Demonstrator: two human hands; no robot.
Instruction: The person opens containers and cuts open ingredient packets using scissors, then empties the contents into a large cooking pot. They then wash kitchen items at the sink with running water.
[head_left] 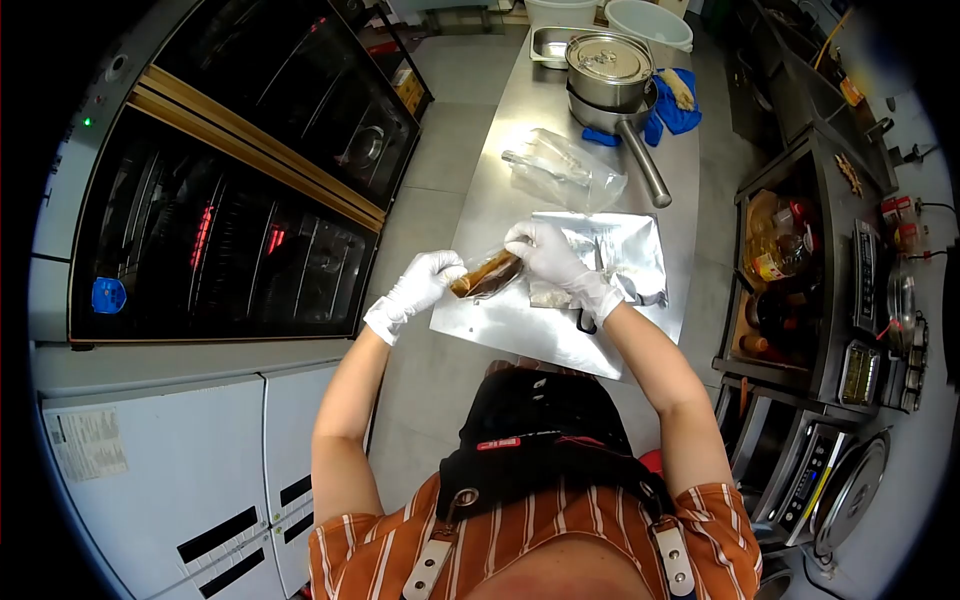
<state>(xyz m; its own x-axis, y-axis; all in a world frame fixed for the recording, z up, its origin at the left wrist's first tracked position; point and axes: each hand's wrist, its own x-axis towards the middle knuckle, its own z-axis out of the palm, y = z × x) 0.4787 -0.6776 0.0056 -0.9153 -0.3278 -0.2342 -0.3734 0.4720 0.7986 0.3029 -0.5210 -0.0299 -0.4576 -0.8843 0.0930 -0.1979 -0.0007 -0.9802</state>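
Note:
A clear plastic bag [487,277] with long brown food inside, its kind not clear, is held slanting over the near left part of the steel table. My left hand [425,282], in a white glove, pinches the lower left end of this bag. At its upper right end, my right hand [550,259], gloved the same way, has its fingers closed on the plastic. Under and beside my right forearm lies a tool with a black handle [587,321], partly hidden by the wrist. It rests on a shiny foil sheet [640,240].
Beyond the foil, crumpled clear plastic bags [565,170] lie on the steel table [480,190]. Farther back stand a lidded steel pot [608,70], a long-handled pan [645,165] and a blue cloth [680,115]. Glass-door cabinets [240,210] line the left; shelves with bottles [775,250] are right.

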